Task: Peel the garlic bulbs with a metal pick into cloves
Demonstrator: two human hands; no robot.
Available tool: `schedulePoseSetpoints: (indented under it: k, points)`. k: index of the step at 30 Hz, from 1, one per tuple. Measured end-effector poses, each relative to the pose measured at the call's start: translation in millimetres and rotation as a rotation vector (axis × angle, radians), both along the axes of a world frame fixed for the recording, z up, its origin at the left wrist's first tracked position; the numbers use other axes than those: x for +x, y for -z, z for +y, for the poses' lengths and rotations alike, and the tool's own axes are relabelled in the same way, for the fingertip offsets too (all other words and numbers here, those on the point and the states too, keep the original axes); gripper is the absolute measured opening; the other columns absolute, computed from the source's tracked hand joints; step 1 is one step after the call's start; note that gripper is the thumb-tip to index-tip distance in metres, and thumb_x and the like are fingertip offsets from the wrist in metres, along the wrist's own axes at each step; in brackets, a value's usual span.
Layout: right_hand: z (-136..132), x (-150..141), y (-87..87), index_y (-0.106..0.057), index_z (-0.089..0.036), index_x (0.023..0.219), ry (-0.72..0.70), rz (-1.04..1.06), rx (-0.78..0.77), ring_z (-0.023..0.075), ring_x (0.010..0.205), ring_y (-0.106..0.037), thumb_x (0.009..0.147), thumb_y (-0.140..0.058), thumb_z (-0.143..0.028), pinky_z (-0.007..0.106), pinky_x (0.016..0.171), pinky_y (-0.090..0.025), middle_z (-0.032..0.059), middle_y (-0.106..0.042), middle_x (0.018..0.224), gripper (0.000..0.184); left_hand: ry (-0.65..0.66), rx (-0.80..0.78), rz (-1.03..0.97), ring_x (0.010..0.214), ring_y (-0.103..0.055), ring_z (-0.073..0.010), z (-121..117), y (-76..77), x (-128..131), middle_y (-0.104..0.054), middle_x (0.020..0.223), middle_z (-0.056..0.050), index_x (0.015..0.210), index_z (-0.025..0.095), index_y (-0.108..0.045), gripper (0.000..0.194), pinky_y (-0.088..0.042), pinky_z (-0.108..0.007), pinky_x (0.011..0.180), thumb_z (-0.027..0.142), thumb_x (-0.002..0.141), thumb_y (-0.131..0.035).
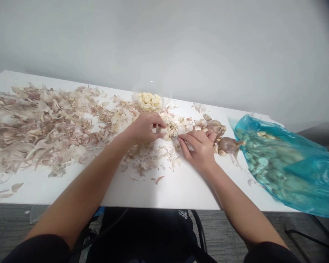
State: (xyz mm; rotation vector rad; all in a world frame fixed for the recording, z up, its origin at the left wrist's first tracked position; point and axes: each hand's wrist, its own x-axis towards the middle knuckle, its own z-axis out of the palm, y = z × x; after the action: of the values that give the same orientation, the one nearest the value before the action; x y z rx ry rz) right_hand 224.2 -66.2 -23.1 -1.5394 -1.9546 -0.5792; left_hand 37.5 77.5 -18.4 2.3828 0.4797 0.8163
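Observation:
My left hand is curled, thumb and fingers closing at a pale garlic clove among loose skins. Facing it, my right hand grips a small knife; only a short bit of its thin metal blade shows, pointing at the clove. Behind my left hand stands a clear bowl with peeled garlic cloves in it. Past my right hand lie whole garlic bulbs and several unpeeled cloves.
Garlic skins cover the left side of the white table in a wide heap. A blue plastic bag holding pale garlic lies at the right edge. A grey wall rises behind the table.

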Motion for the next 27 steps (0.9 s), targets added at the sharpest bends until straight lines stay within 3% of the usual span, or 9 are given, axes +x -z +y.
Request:
schedulePoseSetpoints:
  k: [15,20,27]
  points:
    - [3.8,4.7,1.8,-0.068,-0.02,0.084,-0.059,0.293,-0.026,0.0113,0.072,-0.06,0.091,-0.059,-0.02,0.034,0.077,-0.026,-0.0017,-0.069,0.078,0.012,-0.01,-0.01,0.018,0.07,-0.062,-0.0129,0.3,-2.8,0.6,-0.072,0.075,-0.003,0.081,0.014,-0.076,0.016,-0.046,-0.023,0.063,0.016,0.067,-0.083]
    - [1.0,6.2,-3.4,-0.068,-0.02,0.083,-0.082,0.154,0.041,0.011,0.07,-0.059,0.088,-0.062,-0.02,0.035,0.078,-0.025,-0.0027,-0.07,0.075,0.007,-0.01,-0.019,0.022,0.076,-0.064,-0.0144,-0.3,-1.8,0.3,-0.072,0.081,-0.004,0.08,0.015,-0.075,0.016,-0.046,-0.024,0.067,0.018,0.066,-0.083]
    - [2.1,7.4,0.2,-0.071,-0.022,0.089,0.032,0.041,-0.01,0.011,0.073,-0.062,0.091,-0.062,-0.025,0.035,0.078,-0.022,-0.0027,-0.073,0.081,0.01,-0.039,-0.085,0.041,0.07,-0.061,-0.0117,-2.4,-0.1,2.6,-0.069,0.076,-0.001,0.088,0.013,-0.071,0.031,-0.046,-0.022,0.065,0.02,0.061,-0.086]
